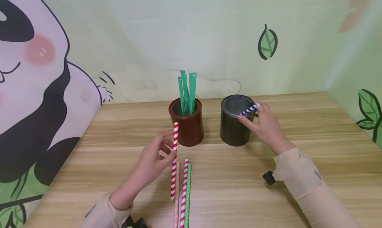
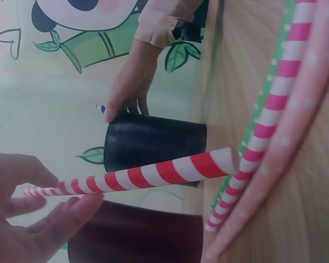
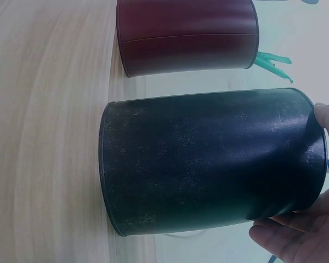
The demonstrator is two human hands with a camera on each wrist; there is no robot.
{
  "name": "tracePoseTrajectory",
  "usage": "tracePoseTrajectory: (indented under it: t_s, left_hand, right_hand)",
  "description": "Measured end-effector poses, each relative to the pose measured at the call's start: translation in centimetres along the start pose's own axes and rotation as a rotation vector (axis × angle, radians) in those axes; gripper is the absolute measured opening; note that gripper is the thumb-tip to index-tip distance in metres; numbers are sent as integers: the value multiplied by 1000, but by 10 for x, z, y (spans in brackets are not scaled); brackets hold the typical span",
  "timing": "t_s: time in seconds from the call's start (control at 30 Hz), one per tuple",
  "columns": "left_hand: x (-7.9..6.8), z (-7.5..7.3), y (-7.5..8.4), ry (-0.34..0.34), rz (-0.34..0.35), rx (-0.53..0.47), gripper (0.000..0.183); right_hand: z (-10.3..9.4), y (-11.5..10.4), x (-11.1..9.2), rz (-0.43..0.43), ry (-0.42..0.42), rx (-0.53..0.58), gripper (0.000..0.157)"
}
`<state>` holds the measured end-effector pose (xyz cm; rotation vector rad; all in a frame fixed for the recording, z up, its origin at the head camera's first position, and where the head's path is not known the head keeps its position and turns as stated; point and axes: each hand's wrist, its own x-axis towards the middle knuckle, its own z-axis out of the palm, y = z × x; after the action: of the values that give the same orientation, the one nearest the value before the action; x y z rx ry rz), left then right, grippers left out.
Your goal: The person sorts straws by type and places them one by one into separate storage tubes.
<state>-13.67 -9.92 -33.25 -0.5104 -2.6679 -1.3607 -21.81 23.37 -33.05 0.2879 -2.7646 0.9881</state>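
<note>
Between thumb and fingers my left hand (image 1: 153,156) pinches a red-and-white striped paper straw (image 1: 174,171), held at a steep slant in front of a maroon cylindrical pot (image 1: 191,135). Green slim strips (image 1: 186,95) stand up in that pot. On the right, my right hand (image 1: 267,125) grips a black cylindrical pot (image 1: 234,131) at its rim, thumb on the near side and fingers round the right side. A blue-and-white striped straw (image 1: 250,109) leans at the pot's mouth between thumb and fingers; its lower part is hidden. The black pot's side fills the right wrist view.
On the wooden table (image 1: 232,188) before me lie a pink dotted straw (image 1: 176,194), a pink-and-white striped straw (image 1: 183,194) and a green dotted straw (image 1: 188,191), side by side. Behind the table rises a pale green wall (image 1: 149,38) with a panda picture.
</note>
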Motion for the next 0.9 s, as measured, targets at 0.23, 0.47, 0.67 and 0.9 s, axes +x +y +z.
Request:
tracePoseTrajectory:
  t_s: [0.23, 0.47, 0.67, 0.9]
  left_hand:
    - [13, 7, 13, 79, 99, -97, 55]
    - [27, 12, 25, 133, 180, -207, 55]
    - [42, 18, 36, 169, 270, -248, 50]
    - [58, 24, 48, 220, 328, -254, 48]
  right_hand:
    - [0, 1, 0, 8, -1, -7, 89]
    - [0, 1, 0, 1, -2, -8, 89]
    - [0, 0, 0, -8, 9, -5, 88]
    - [1, 0, 0, 4, -4, -16, 89]
